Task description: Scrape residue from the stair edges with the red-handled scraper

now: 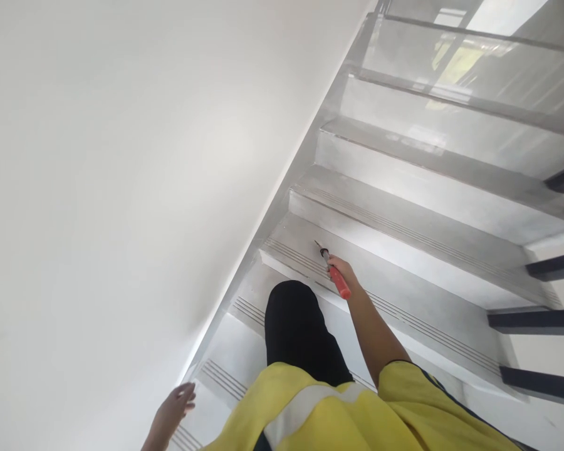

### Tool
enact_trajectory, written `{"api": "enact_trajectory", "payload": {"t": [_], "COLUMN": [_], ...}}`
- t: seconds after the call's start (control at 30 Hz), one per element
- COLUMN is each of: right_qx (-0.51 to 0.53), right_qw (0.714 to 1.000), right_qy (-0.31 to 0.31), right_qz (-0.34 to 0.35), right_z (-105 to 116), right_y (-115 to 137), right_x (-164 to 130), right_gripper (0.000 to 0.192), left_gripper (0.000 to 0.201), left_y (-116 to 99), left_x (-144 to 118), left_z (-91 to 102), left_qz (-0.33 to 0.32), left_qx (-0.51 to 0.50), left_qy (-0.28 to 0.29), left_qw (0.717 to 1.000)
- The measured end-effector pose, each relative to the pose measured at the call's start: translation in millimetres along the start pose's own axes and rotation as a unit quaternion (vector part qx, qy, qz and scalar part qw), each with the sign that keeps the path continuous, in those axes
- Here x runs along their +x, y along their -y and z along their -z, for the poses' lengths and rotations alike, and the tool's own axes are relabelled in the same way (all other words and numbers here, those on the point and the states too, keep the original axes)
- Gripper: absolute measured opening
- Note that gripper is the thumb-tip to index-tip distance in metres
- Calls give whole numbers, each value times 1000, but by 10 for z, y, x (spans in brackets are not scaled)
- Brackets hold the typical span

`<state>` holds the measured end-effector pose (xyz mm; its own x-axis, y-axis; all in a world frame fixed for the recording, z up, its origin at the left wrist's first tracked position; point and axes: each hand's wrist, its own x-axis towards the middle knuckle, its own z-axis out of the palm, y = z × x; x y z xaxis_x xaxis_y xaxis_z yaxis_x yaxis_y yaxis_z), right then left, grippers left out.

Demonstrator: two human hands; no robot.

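Tool (339,283), red-handled and slim-tipped, was gripped in the right hand (344,268), right there over the grooved stair tread (294,237)! Left hand (178,403), half-open, fingers loosely bent, hung well left of that tread and lower; black-trousered knee (292,316) sat just below it, white wall (122,188) to its left.

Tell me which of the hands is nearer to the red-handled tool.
Right. The right hand grips the red-handled tool; the left hand is well apart from it, lower in view near the wall.
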<state>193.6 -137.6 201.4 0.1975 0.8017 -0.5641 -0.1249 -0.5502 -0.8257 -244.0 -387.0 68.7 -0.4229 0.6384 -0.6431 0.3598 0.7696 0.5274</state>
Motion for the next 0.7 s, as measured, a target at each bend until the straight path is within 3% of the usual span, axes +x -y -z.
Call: {"api": "enact_trajectory", "payload": {"t": [0.07, 0.17, 0.33, 0.4, 0.5, 0.57, 0.63, 0.7], "right_qx": [32, 56, 52, 25, -32, -63, -82, -93], "right_qw": [999, 998, 997, 994, 988, 983, 977, 966], "right_qy": [-7, 6, 65, 103, 149, 169, 191, 233], "right_qz": [-17, -17, 12, 28, 33, 38, 55, 66], "right_z": [-70, -165, -359, -504, -769, -926, -1026, -1054], "right_y": [7, 54, 200, 244, 240, 197, 145, 101], "right_x": [-70, -84, 75, 144, 197, 203, 208, 237], "right_gripper": [42, 47, 32, 29, 30, 36, 42, 45], "left_gripper": [45, 44, 43, 49, 67, 75, 68, 47], "left_y": [-309, -864, -1890, -2314, -2882, -3165, -3351, -3450], "left_x": [103, 114, -274, -492, -747, -824, -830, -788], "left_z": [118, 239, 268, 173, -75, -253, -390, -463], "left_qz": [-18, -101, -243, -331, -496, -552, -560, -541], "left_qx": [-9, 33, 40, 38, 33, 31, 19, 4], "left_qy": [28, 27, 17, 32, 53, 60, 57, 27], "left_qw": [999, 994, 969, 942, 866, 831, 827, 841]}}
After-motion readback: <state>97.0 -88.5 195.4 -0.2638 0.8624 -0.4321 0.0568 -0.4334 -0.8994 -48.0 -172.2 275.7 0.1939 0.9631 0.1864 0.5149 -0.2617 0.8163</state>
